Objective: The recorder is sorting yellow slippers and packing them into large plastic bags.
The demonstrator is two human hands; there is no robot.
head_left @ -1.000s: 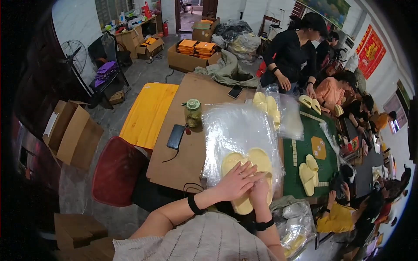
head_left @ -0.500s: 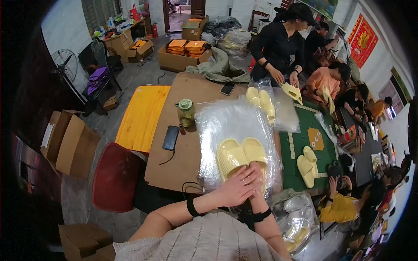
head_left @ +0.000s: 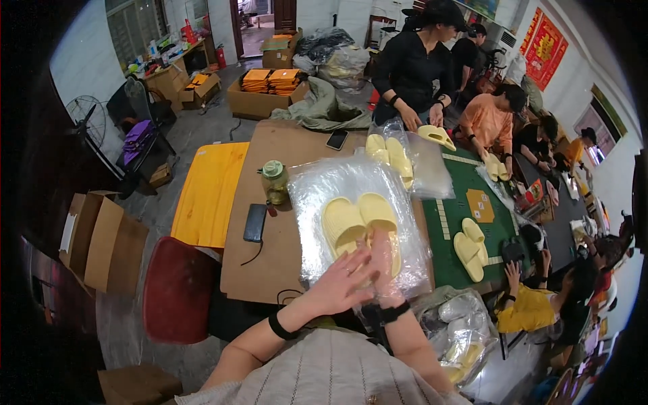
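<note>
A pair of pale yellow slippers lies side by side, the left slipper point(head_left: 343, 221) and the right slipper point(head_left: 378, 210), toes away from me. Under them is a stack of clear plastic bags point(head_left: 310, 202). My right hand point(head_left: 385, 270) reaches into the right slipper with its fingers stretched along the footbed; the fingertips are partly hidden by the strap. Close beside it, my left hand point(head_left: 344, 280) is open, fingers apart, over the heel end of the left slipper. Nothing shows in its grasp.
On the brown board point(head_left: 250, 283) are a green-lidded jar point(head_left: 274, 182), a black power bank point(head_left: 254, 223) and a phone point(head_left: 337, 140). More yellow slippers point(head_left: 468, 251) sit on a green table point(head_left: 439, 263). Bagged slippers point(head_left: 462, 331) lie at lower right. Co-workers sit and stand right.
My left hand has come off my right hand and spread its fingers. The view has shifted slightly. A co-worker across the table has lowered a yellow slipper.
</note>
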